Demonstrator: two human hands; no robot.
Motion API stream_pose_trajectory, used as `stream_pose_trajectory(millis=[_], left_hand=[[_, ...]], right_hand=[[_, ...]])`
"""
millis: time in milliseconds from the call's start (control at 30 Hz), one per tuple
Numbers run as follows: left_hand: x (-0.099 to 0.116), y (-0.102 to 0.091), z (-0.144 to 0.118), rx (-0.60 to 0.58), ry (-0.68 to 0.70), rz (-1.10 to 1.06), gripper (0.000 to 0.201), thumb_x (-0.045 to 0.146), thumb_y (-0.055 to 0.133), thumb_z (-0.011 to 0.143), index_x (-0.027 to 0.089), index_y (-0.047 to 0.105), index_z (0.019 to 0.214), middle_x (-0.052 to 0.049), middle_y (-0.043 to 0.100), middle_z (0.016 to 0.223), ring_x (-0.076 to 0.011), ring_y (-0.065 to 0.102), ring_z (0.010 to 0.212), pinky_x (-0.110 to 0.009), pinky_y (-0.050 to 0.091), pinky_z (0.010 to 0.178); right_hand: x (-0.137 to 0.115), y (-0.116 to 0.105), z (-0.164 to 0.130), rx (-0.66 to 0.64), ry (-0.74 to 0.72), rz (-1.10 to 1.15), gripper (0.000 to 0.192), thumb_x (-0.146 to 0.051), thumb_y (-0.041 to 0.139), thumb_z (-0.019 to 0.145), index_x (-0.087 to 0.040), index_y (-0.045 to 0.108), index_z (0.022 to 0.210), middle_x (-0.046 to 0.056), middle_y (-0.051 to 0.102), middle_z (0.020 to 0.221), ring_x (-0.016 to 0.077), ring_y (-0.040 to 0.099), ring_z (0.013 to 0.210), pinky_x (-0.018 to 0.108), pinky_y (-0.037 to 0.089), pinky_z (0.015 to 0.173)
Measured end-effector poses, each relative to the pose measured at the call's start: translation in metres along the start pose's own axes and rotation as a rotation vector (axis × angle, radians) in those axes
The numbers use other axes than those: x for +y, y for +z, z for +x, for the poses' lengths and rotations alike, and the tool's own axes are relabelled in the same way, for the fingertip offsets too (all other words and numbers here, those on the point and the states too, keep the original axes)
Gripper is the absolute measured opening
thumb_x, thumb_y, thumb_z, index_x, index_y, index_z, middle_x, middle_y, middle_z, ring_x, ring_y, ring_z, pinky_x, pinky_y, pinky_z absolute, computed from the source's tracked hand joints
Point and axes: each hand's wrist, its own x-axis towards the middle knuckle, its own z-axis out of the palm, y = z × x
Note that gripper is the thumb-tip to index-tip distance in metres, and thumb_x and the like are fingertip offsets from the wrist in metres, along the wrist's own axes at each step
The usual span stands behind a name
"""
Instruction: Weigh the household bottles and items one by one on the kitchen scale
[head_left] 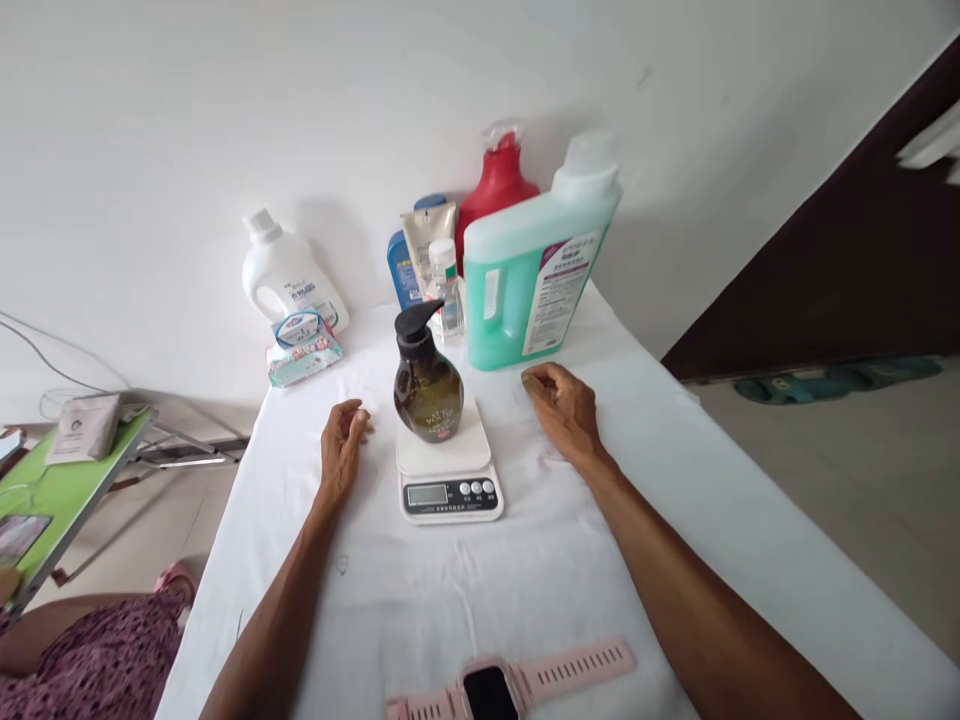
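Your dark pump bottle (428,385) stood upright on the white platform of the kitchen scale (448,470), which sat mid-worktop (540,590) on the white cloth. Your left hand (341,440) rested on the cloth just left of the scale, fingers loosely curled, holding nothing. Your right hand (564,408) lay to the scale's right, also loosely curled and empty, a little farther from the bottle. Behind the scale, against the wall, stood a large green jug (525,280), a red spray bottle (496,190), a small clear bottle (448,290) and a tube (424,240). Behind and left of the scale were a white detergent bottle (289,275) and a wipes packet (302,350). Nearer you than the scale lay a pink watch (510,685).
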Motion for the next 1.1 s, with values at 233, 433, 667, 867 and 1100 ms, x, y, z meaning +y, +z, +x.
stream_pose_trajectory(millis=[233, 433, 667, 867, 1100], left_hand=[[0.061, 0.019, -0.017, -0.2, 0.301, 0.068, 0.092, 0.059, 0.088, 0.075, 0.029, 0.048, 0.152, -0.017, 0.061, 0.149, -0.0376, 0.061, 0.137, -0.053, 0.049, 0.112], [0.08, 0.046, -0.013, -0.22, 0.175, 0.211, 0.056, 0.049, 0.092, 0.072, 0.026, 0.062, 0.114, -0.008, 0.077, 0.106, -0.0315, 0.072, 0.095, -0.046, 0.058, 0.084], [0.076, 0.05, 0.009, -0.101, 0.093, 0.069, 0.052, 0.048, 0.092, 0.07, 0.022, 0.066, 0.107, -0.008, 0.079, 0.102, -0.0272, 0.073, 0.09, -0.04, 0.058, 0.081], [0.068, 0.064, 0.102, 0.061, 0.175, 0.147, 0.05, 0.037, 0.091, 0.065, 0.019, 0.065, 0.103, -0.007, 0.077, 0.099, -0.0256, 0.071, 0.088, -0.035, 0.055, 0.075], [0.037, 0.102, 0.179, 0.097, 0.049, 0.216, 0.048, 0.035, 0.09, 0.069, 0.021, 0.058, 0.103, -0.01, 0.075, 0.108, -0.0283, 0.072, 0.101, -0.038, 0.055, 0.085]], right_hand=[[0.0, -0.001, 0.004, -0.011, -0.02, 0.029, 0.024, -0.045, 0.053, 0.087, -0.025, 0.066, 0.082, 0.006, 0.075, 0.084, 0.0262, 0.069, 0.078, 0.041, 0.054, 0.078], [-0.001, -0.002, 0.003, -0.003, -0.033, 0.04, 0.023, -0.044, 0.053, 0.089, -0.026, 0.065, 0.082, 0.006, 0.074, 0.083, 0.0269, 0.069, 0.078, 0.04, 0.053, 0.076], [0.004, 0.0, 0.005, -0.003, -0.029, 0.038, 0.027, -0.047, 0.05, 0.089, -0.025, 0.064, 0.081, 0.007, 0.074, 0.084, 0.0257, 0.067, 0.078, 0.04, 0.053, 0.078], [0.005, 0.0, 0.005, -0.024, -0.022, 0.041, 0.031, -0.05, 0.049, 0.089, -0.024, 0.065, 0.084, 0.01, 0.075, 0.089, 0.0261, 0.069, 0.082, 0.039, 0.053, 0.08], [0.004, -0.003, 0.004, -0.033, -0.009, 0.041, 0.034, -0.053, 0.051, 0.09, -0.023, 0.065, 0.085, 0.009, 0.076, 0.087, 0.0259, 0.068, 0.078, 0.039, 0.053, 0.077]])
